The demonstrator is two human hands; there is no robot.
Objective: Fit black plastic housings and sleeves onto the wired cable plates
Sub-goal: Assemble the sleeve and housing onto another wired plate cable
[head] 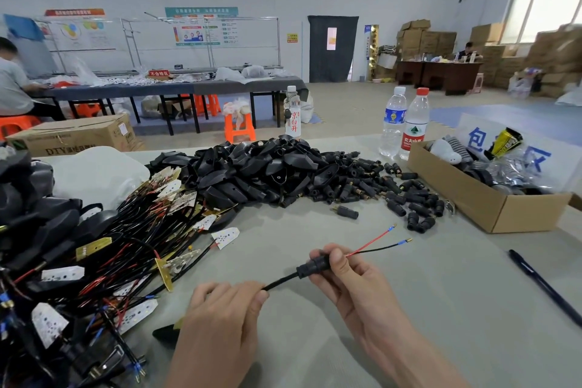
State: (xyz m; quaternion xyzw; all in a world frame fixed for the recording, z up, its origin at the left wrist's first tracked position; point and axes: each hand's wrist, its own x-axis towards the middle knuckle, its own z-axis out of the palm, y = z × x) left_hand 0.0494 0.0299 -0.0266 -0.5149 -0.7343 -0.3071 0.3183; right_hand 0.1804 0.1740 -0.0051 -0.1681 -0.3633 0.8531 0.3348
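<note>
Your right hand (352, 280) is curled round a black sleeve (311, 265), thumb on top and fingers beneath. Your left hand (220, 318) pinches the black cable (280, 282) just behind it, between thumb and forefinger. The sleeve is already threaded onto the cable: a red wire (371, 242) and a thin black wire (378, 249), each tipped with a small terminal, stick out of its far-right end, all held above the table (315, 340). So you look to be in the sleeve-fitting step on this one cable, with the sleeve to be slid to its seat; whether it is fully home I cannot tell. The next move likely calls for a steady pull of the left hand against the right, keeping both wire ends free and unbent, then a reach for a housing. Those lie in the big heap of black housings (252, 170) at the far middle of the table, with loose sleeves (371, 183) scattered to its right. The tangle of wired plates (126, 246) waiting for parts fills the near left. Further right sits a cardboard box (491, 208), with a pen (544, 287) nearer you and water bottles (406, 123) at the far edge.
</note>
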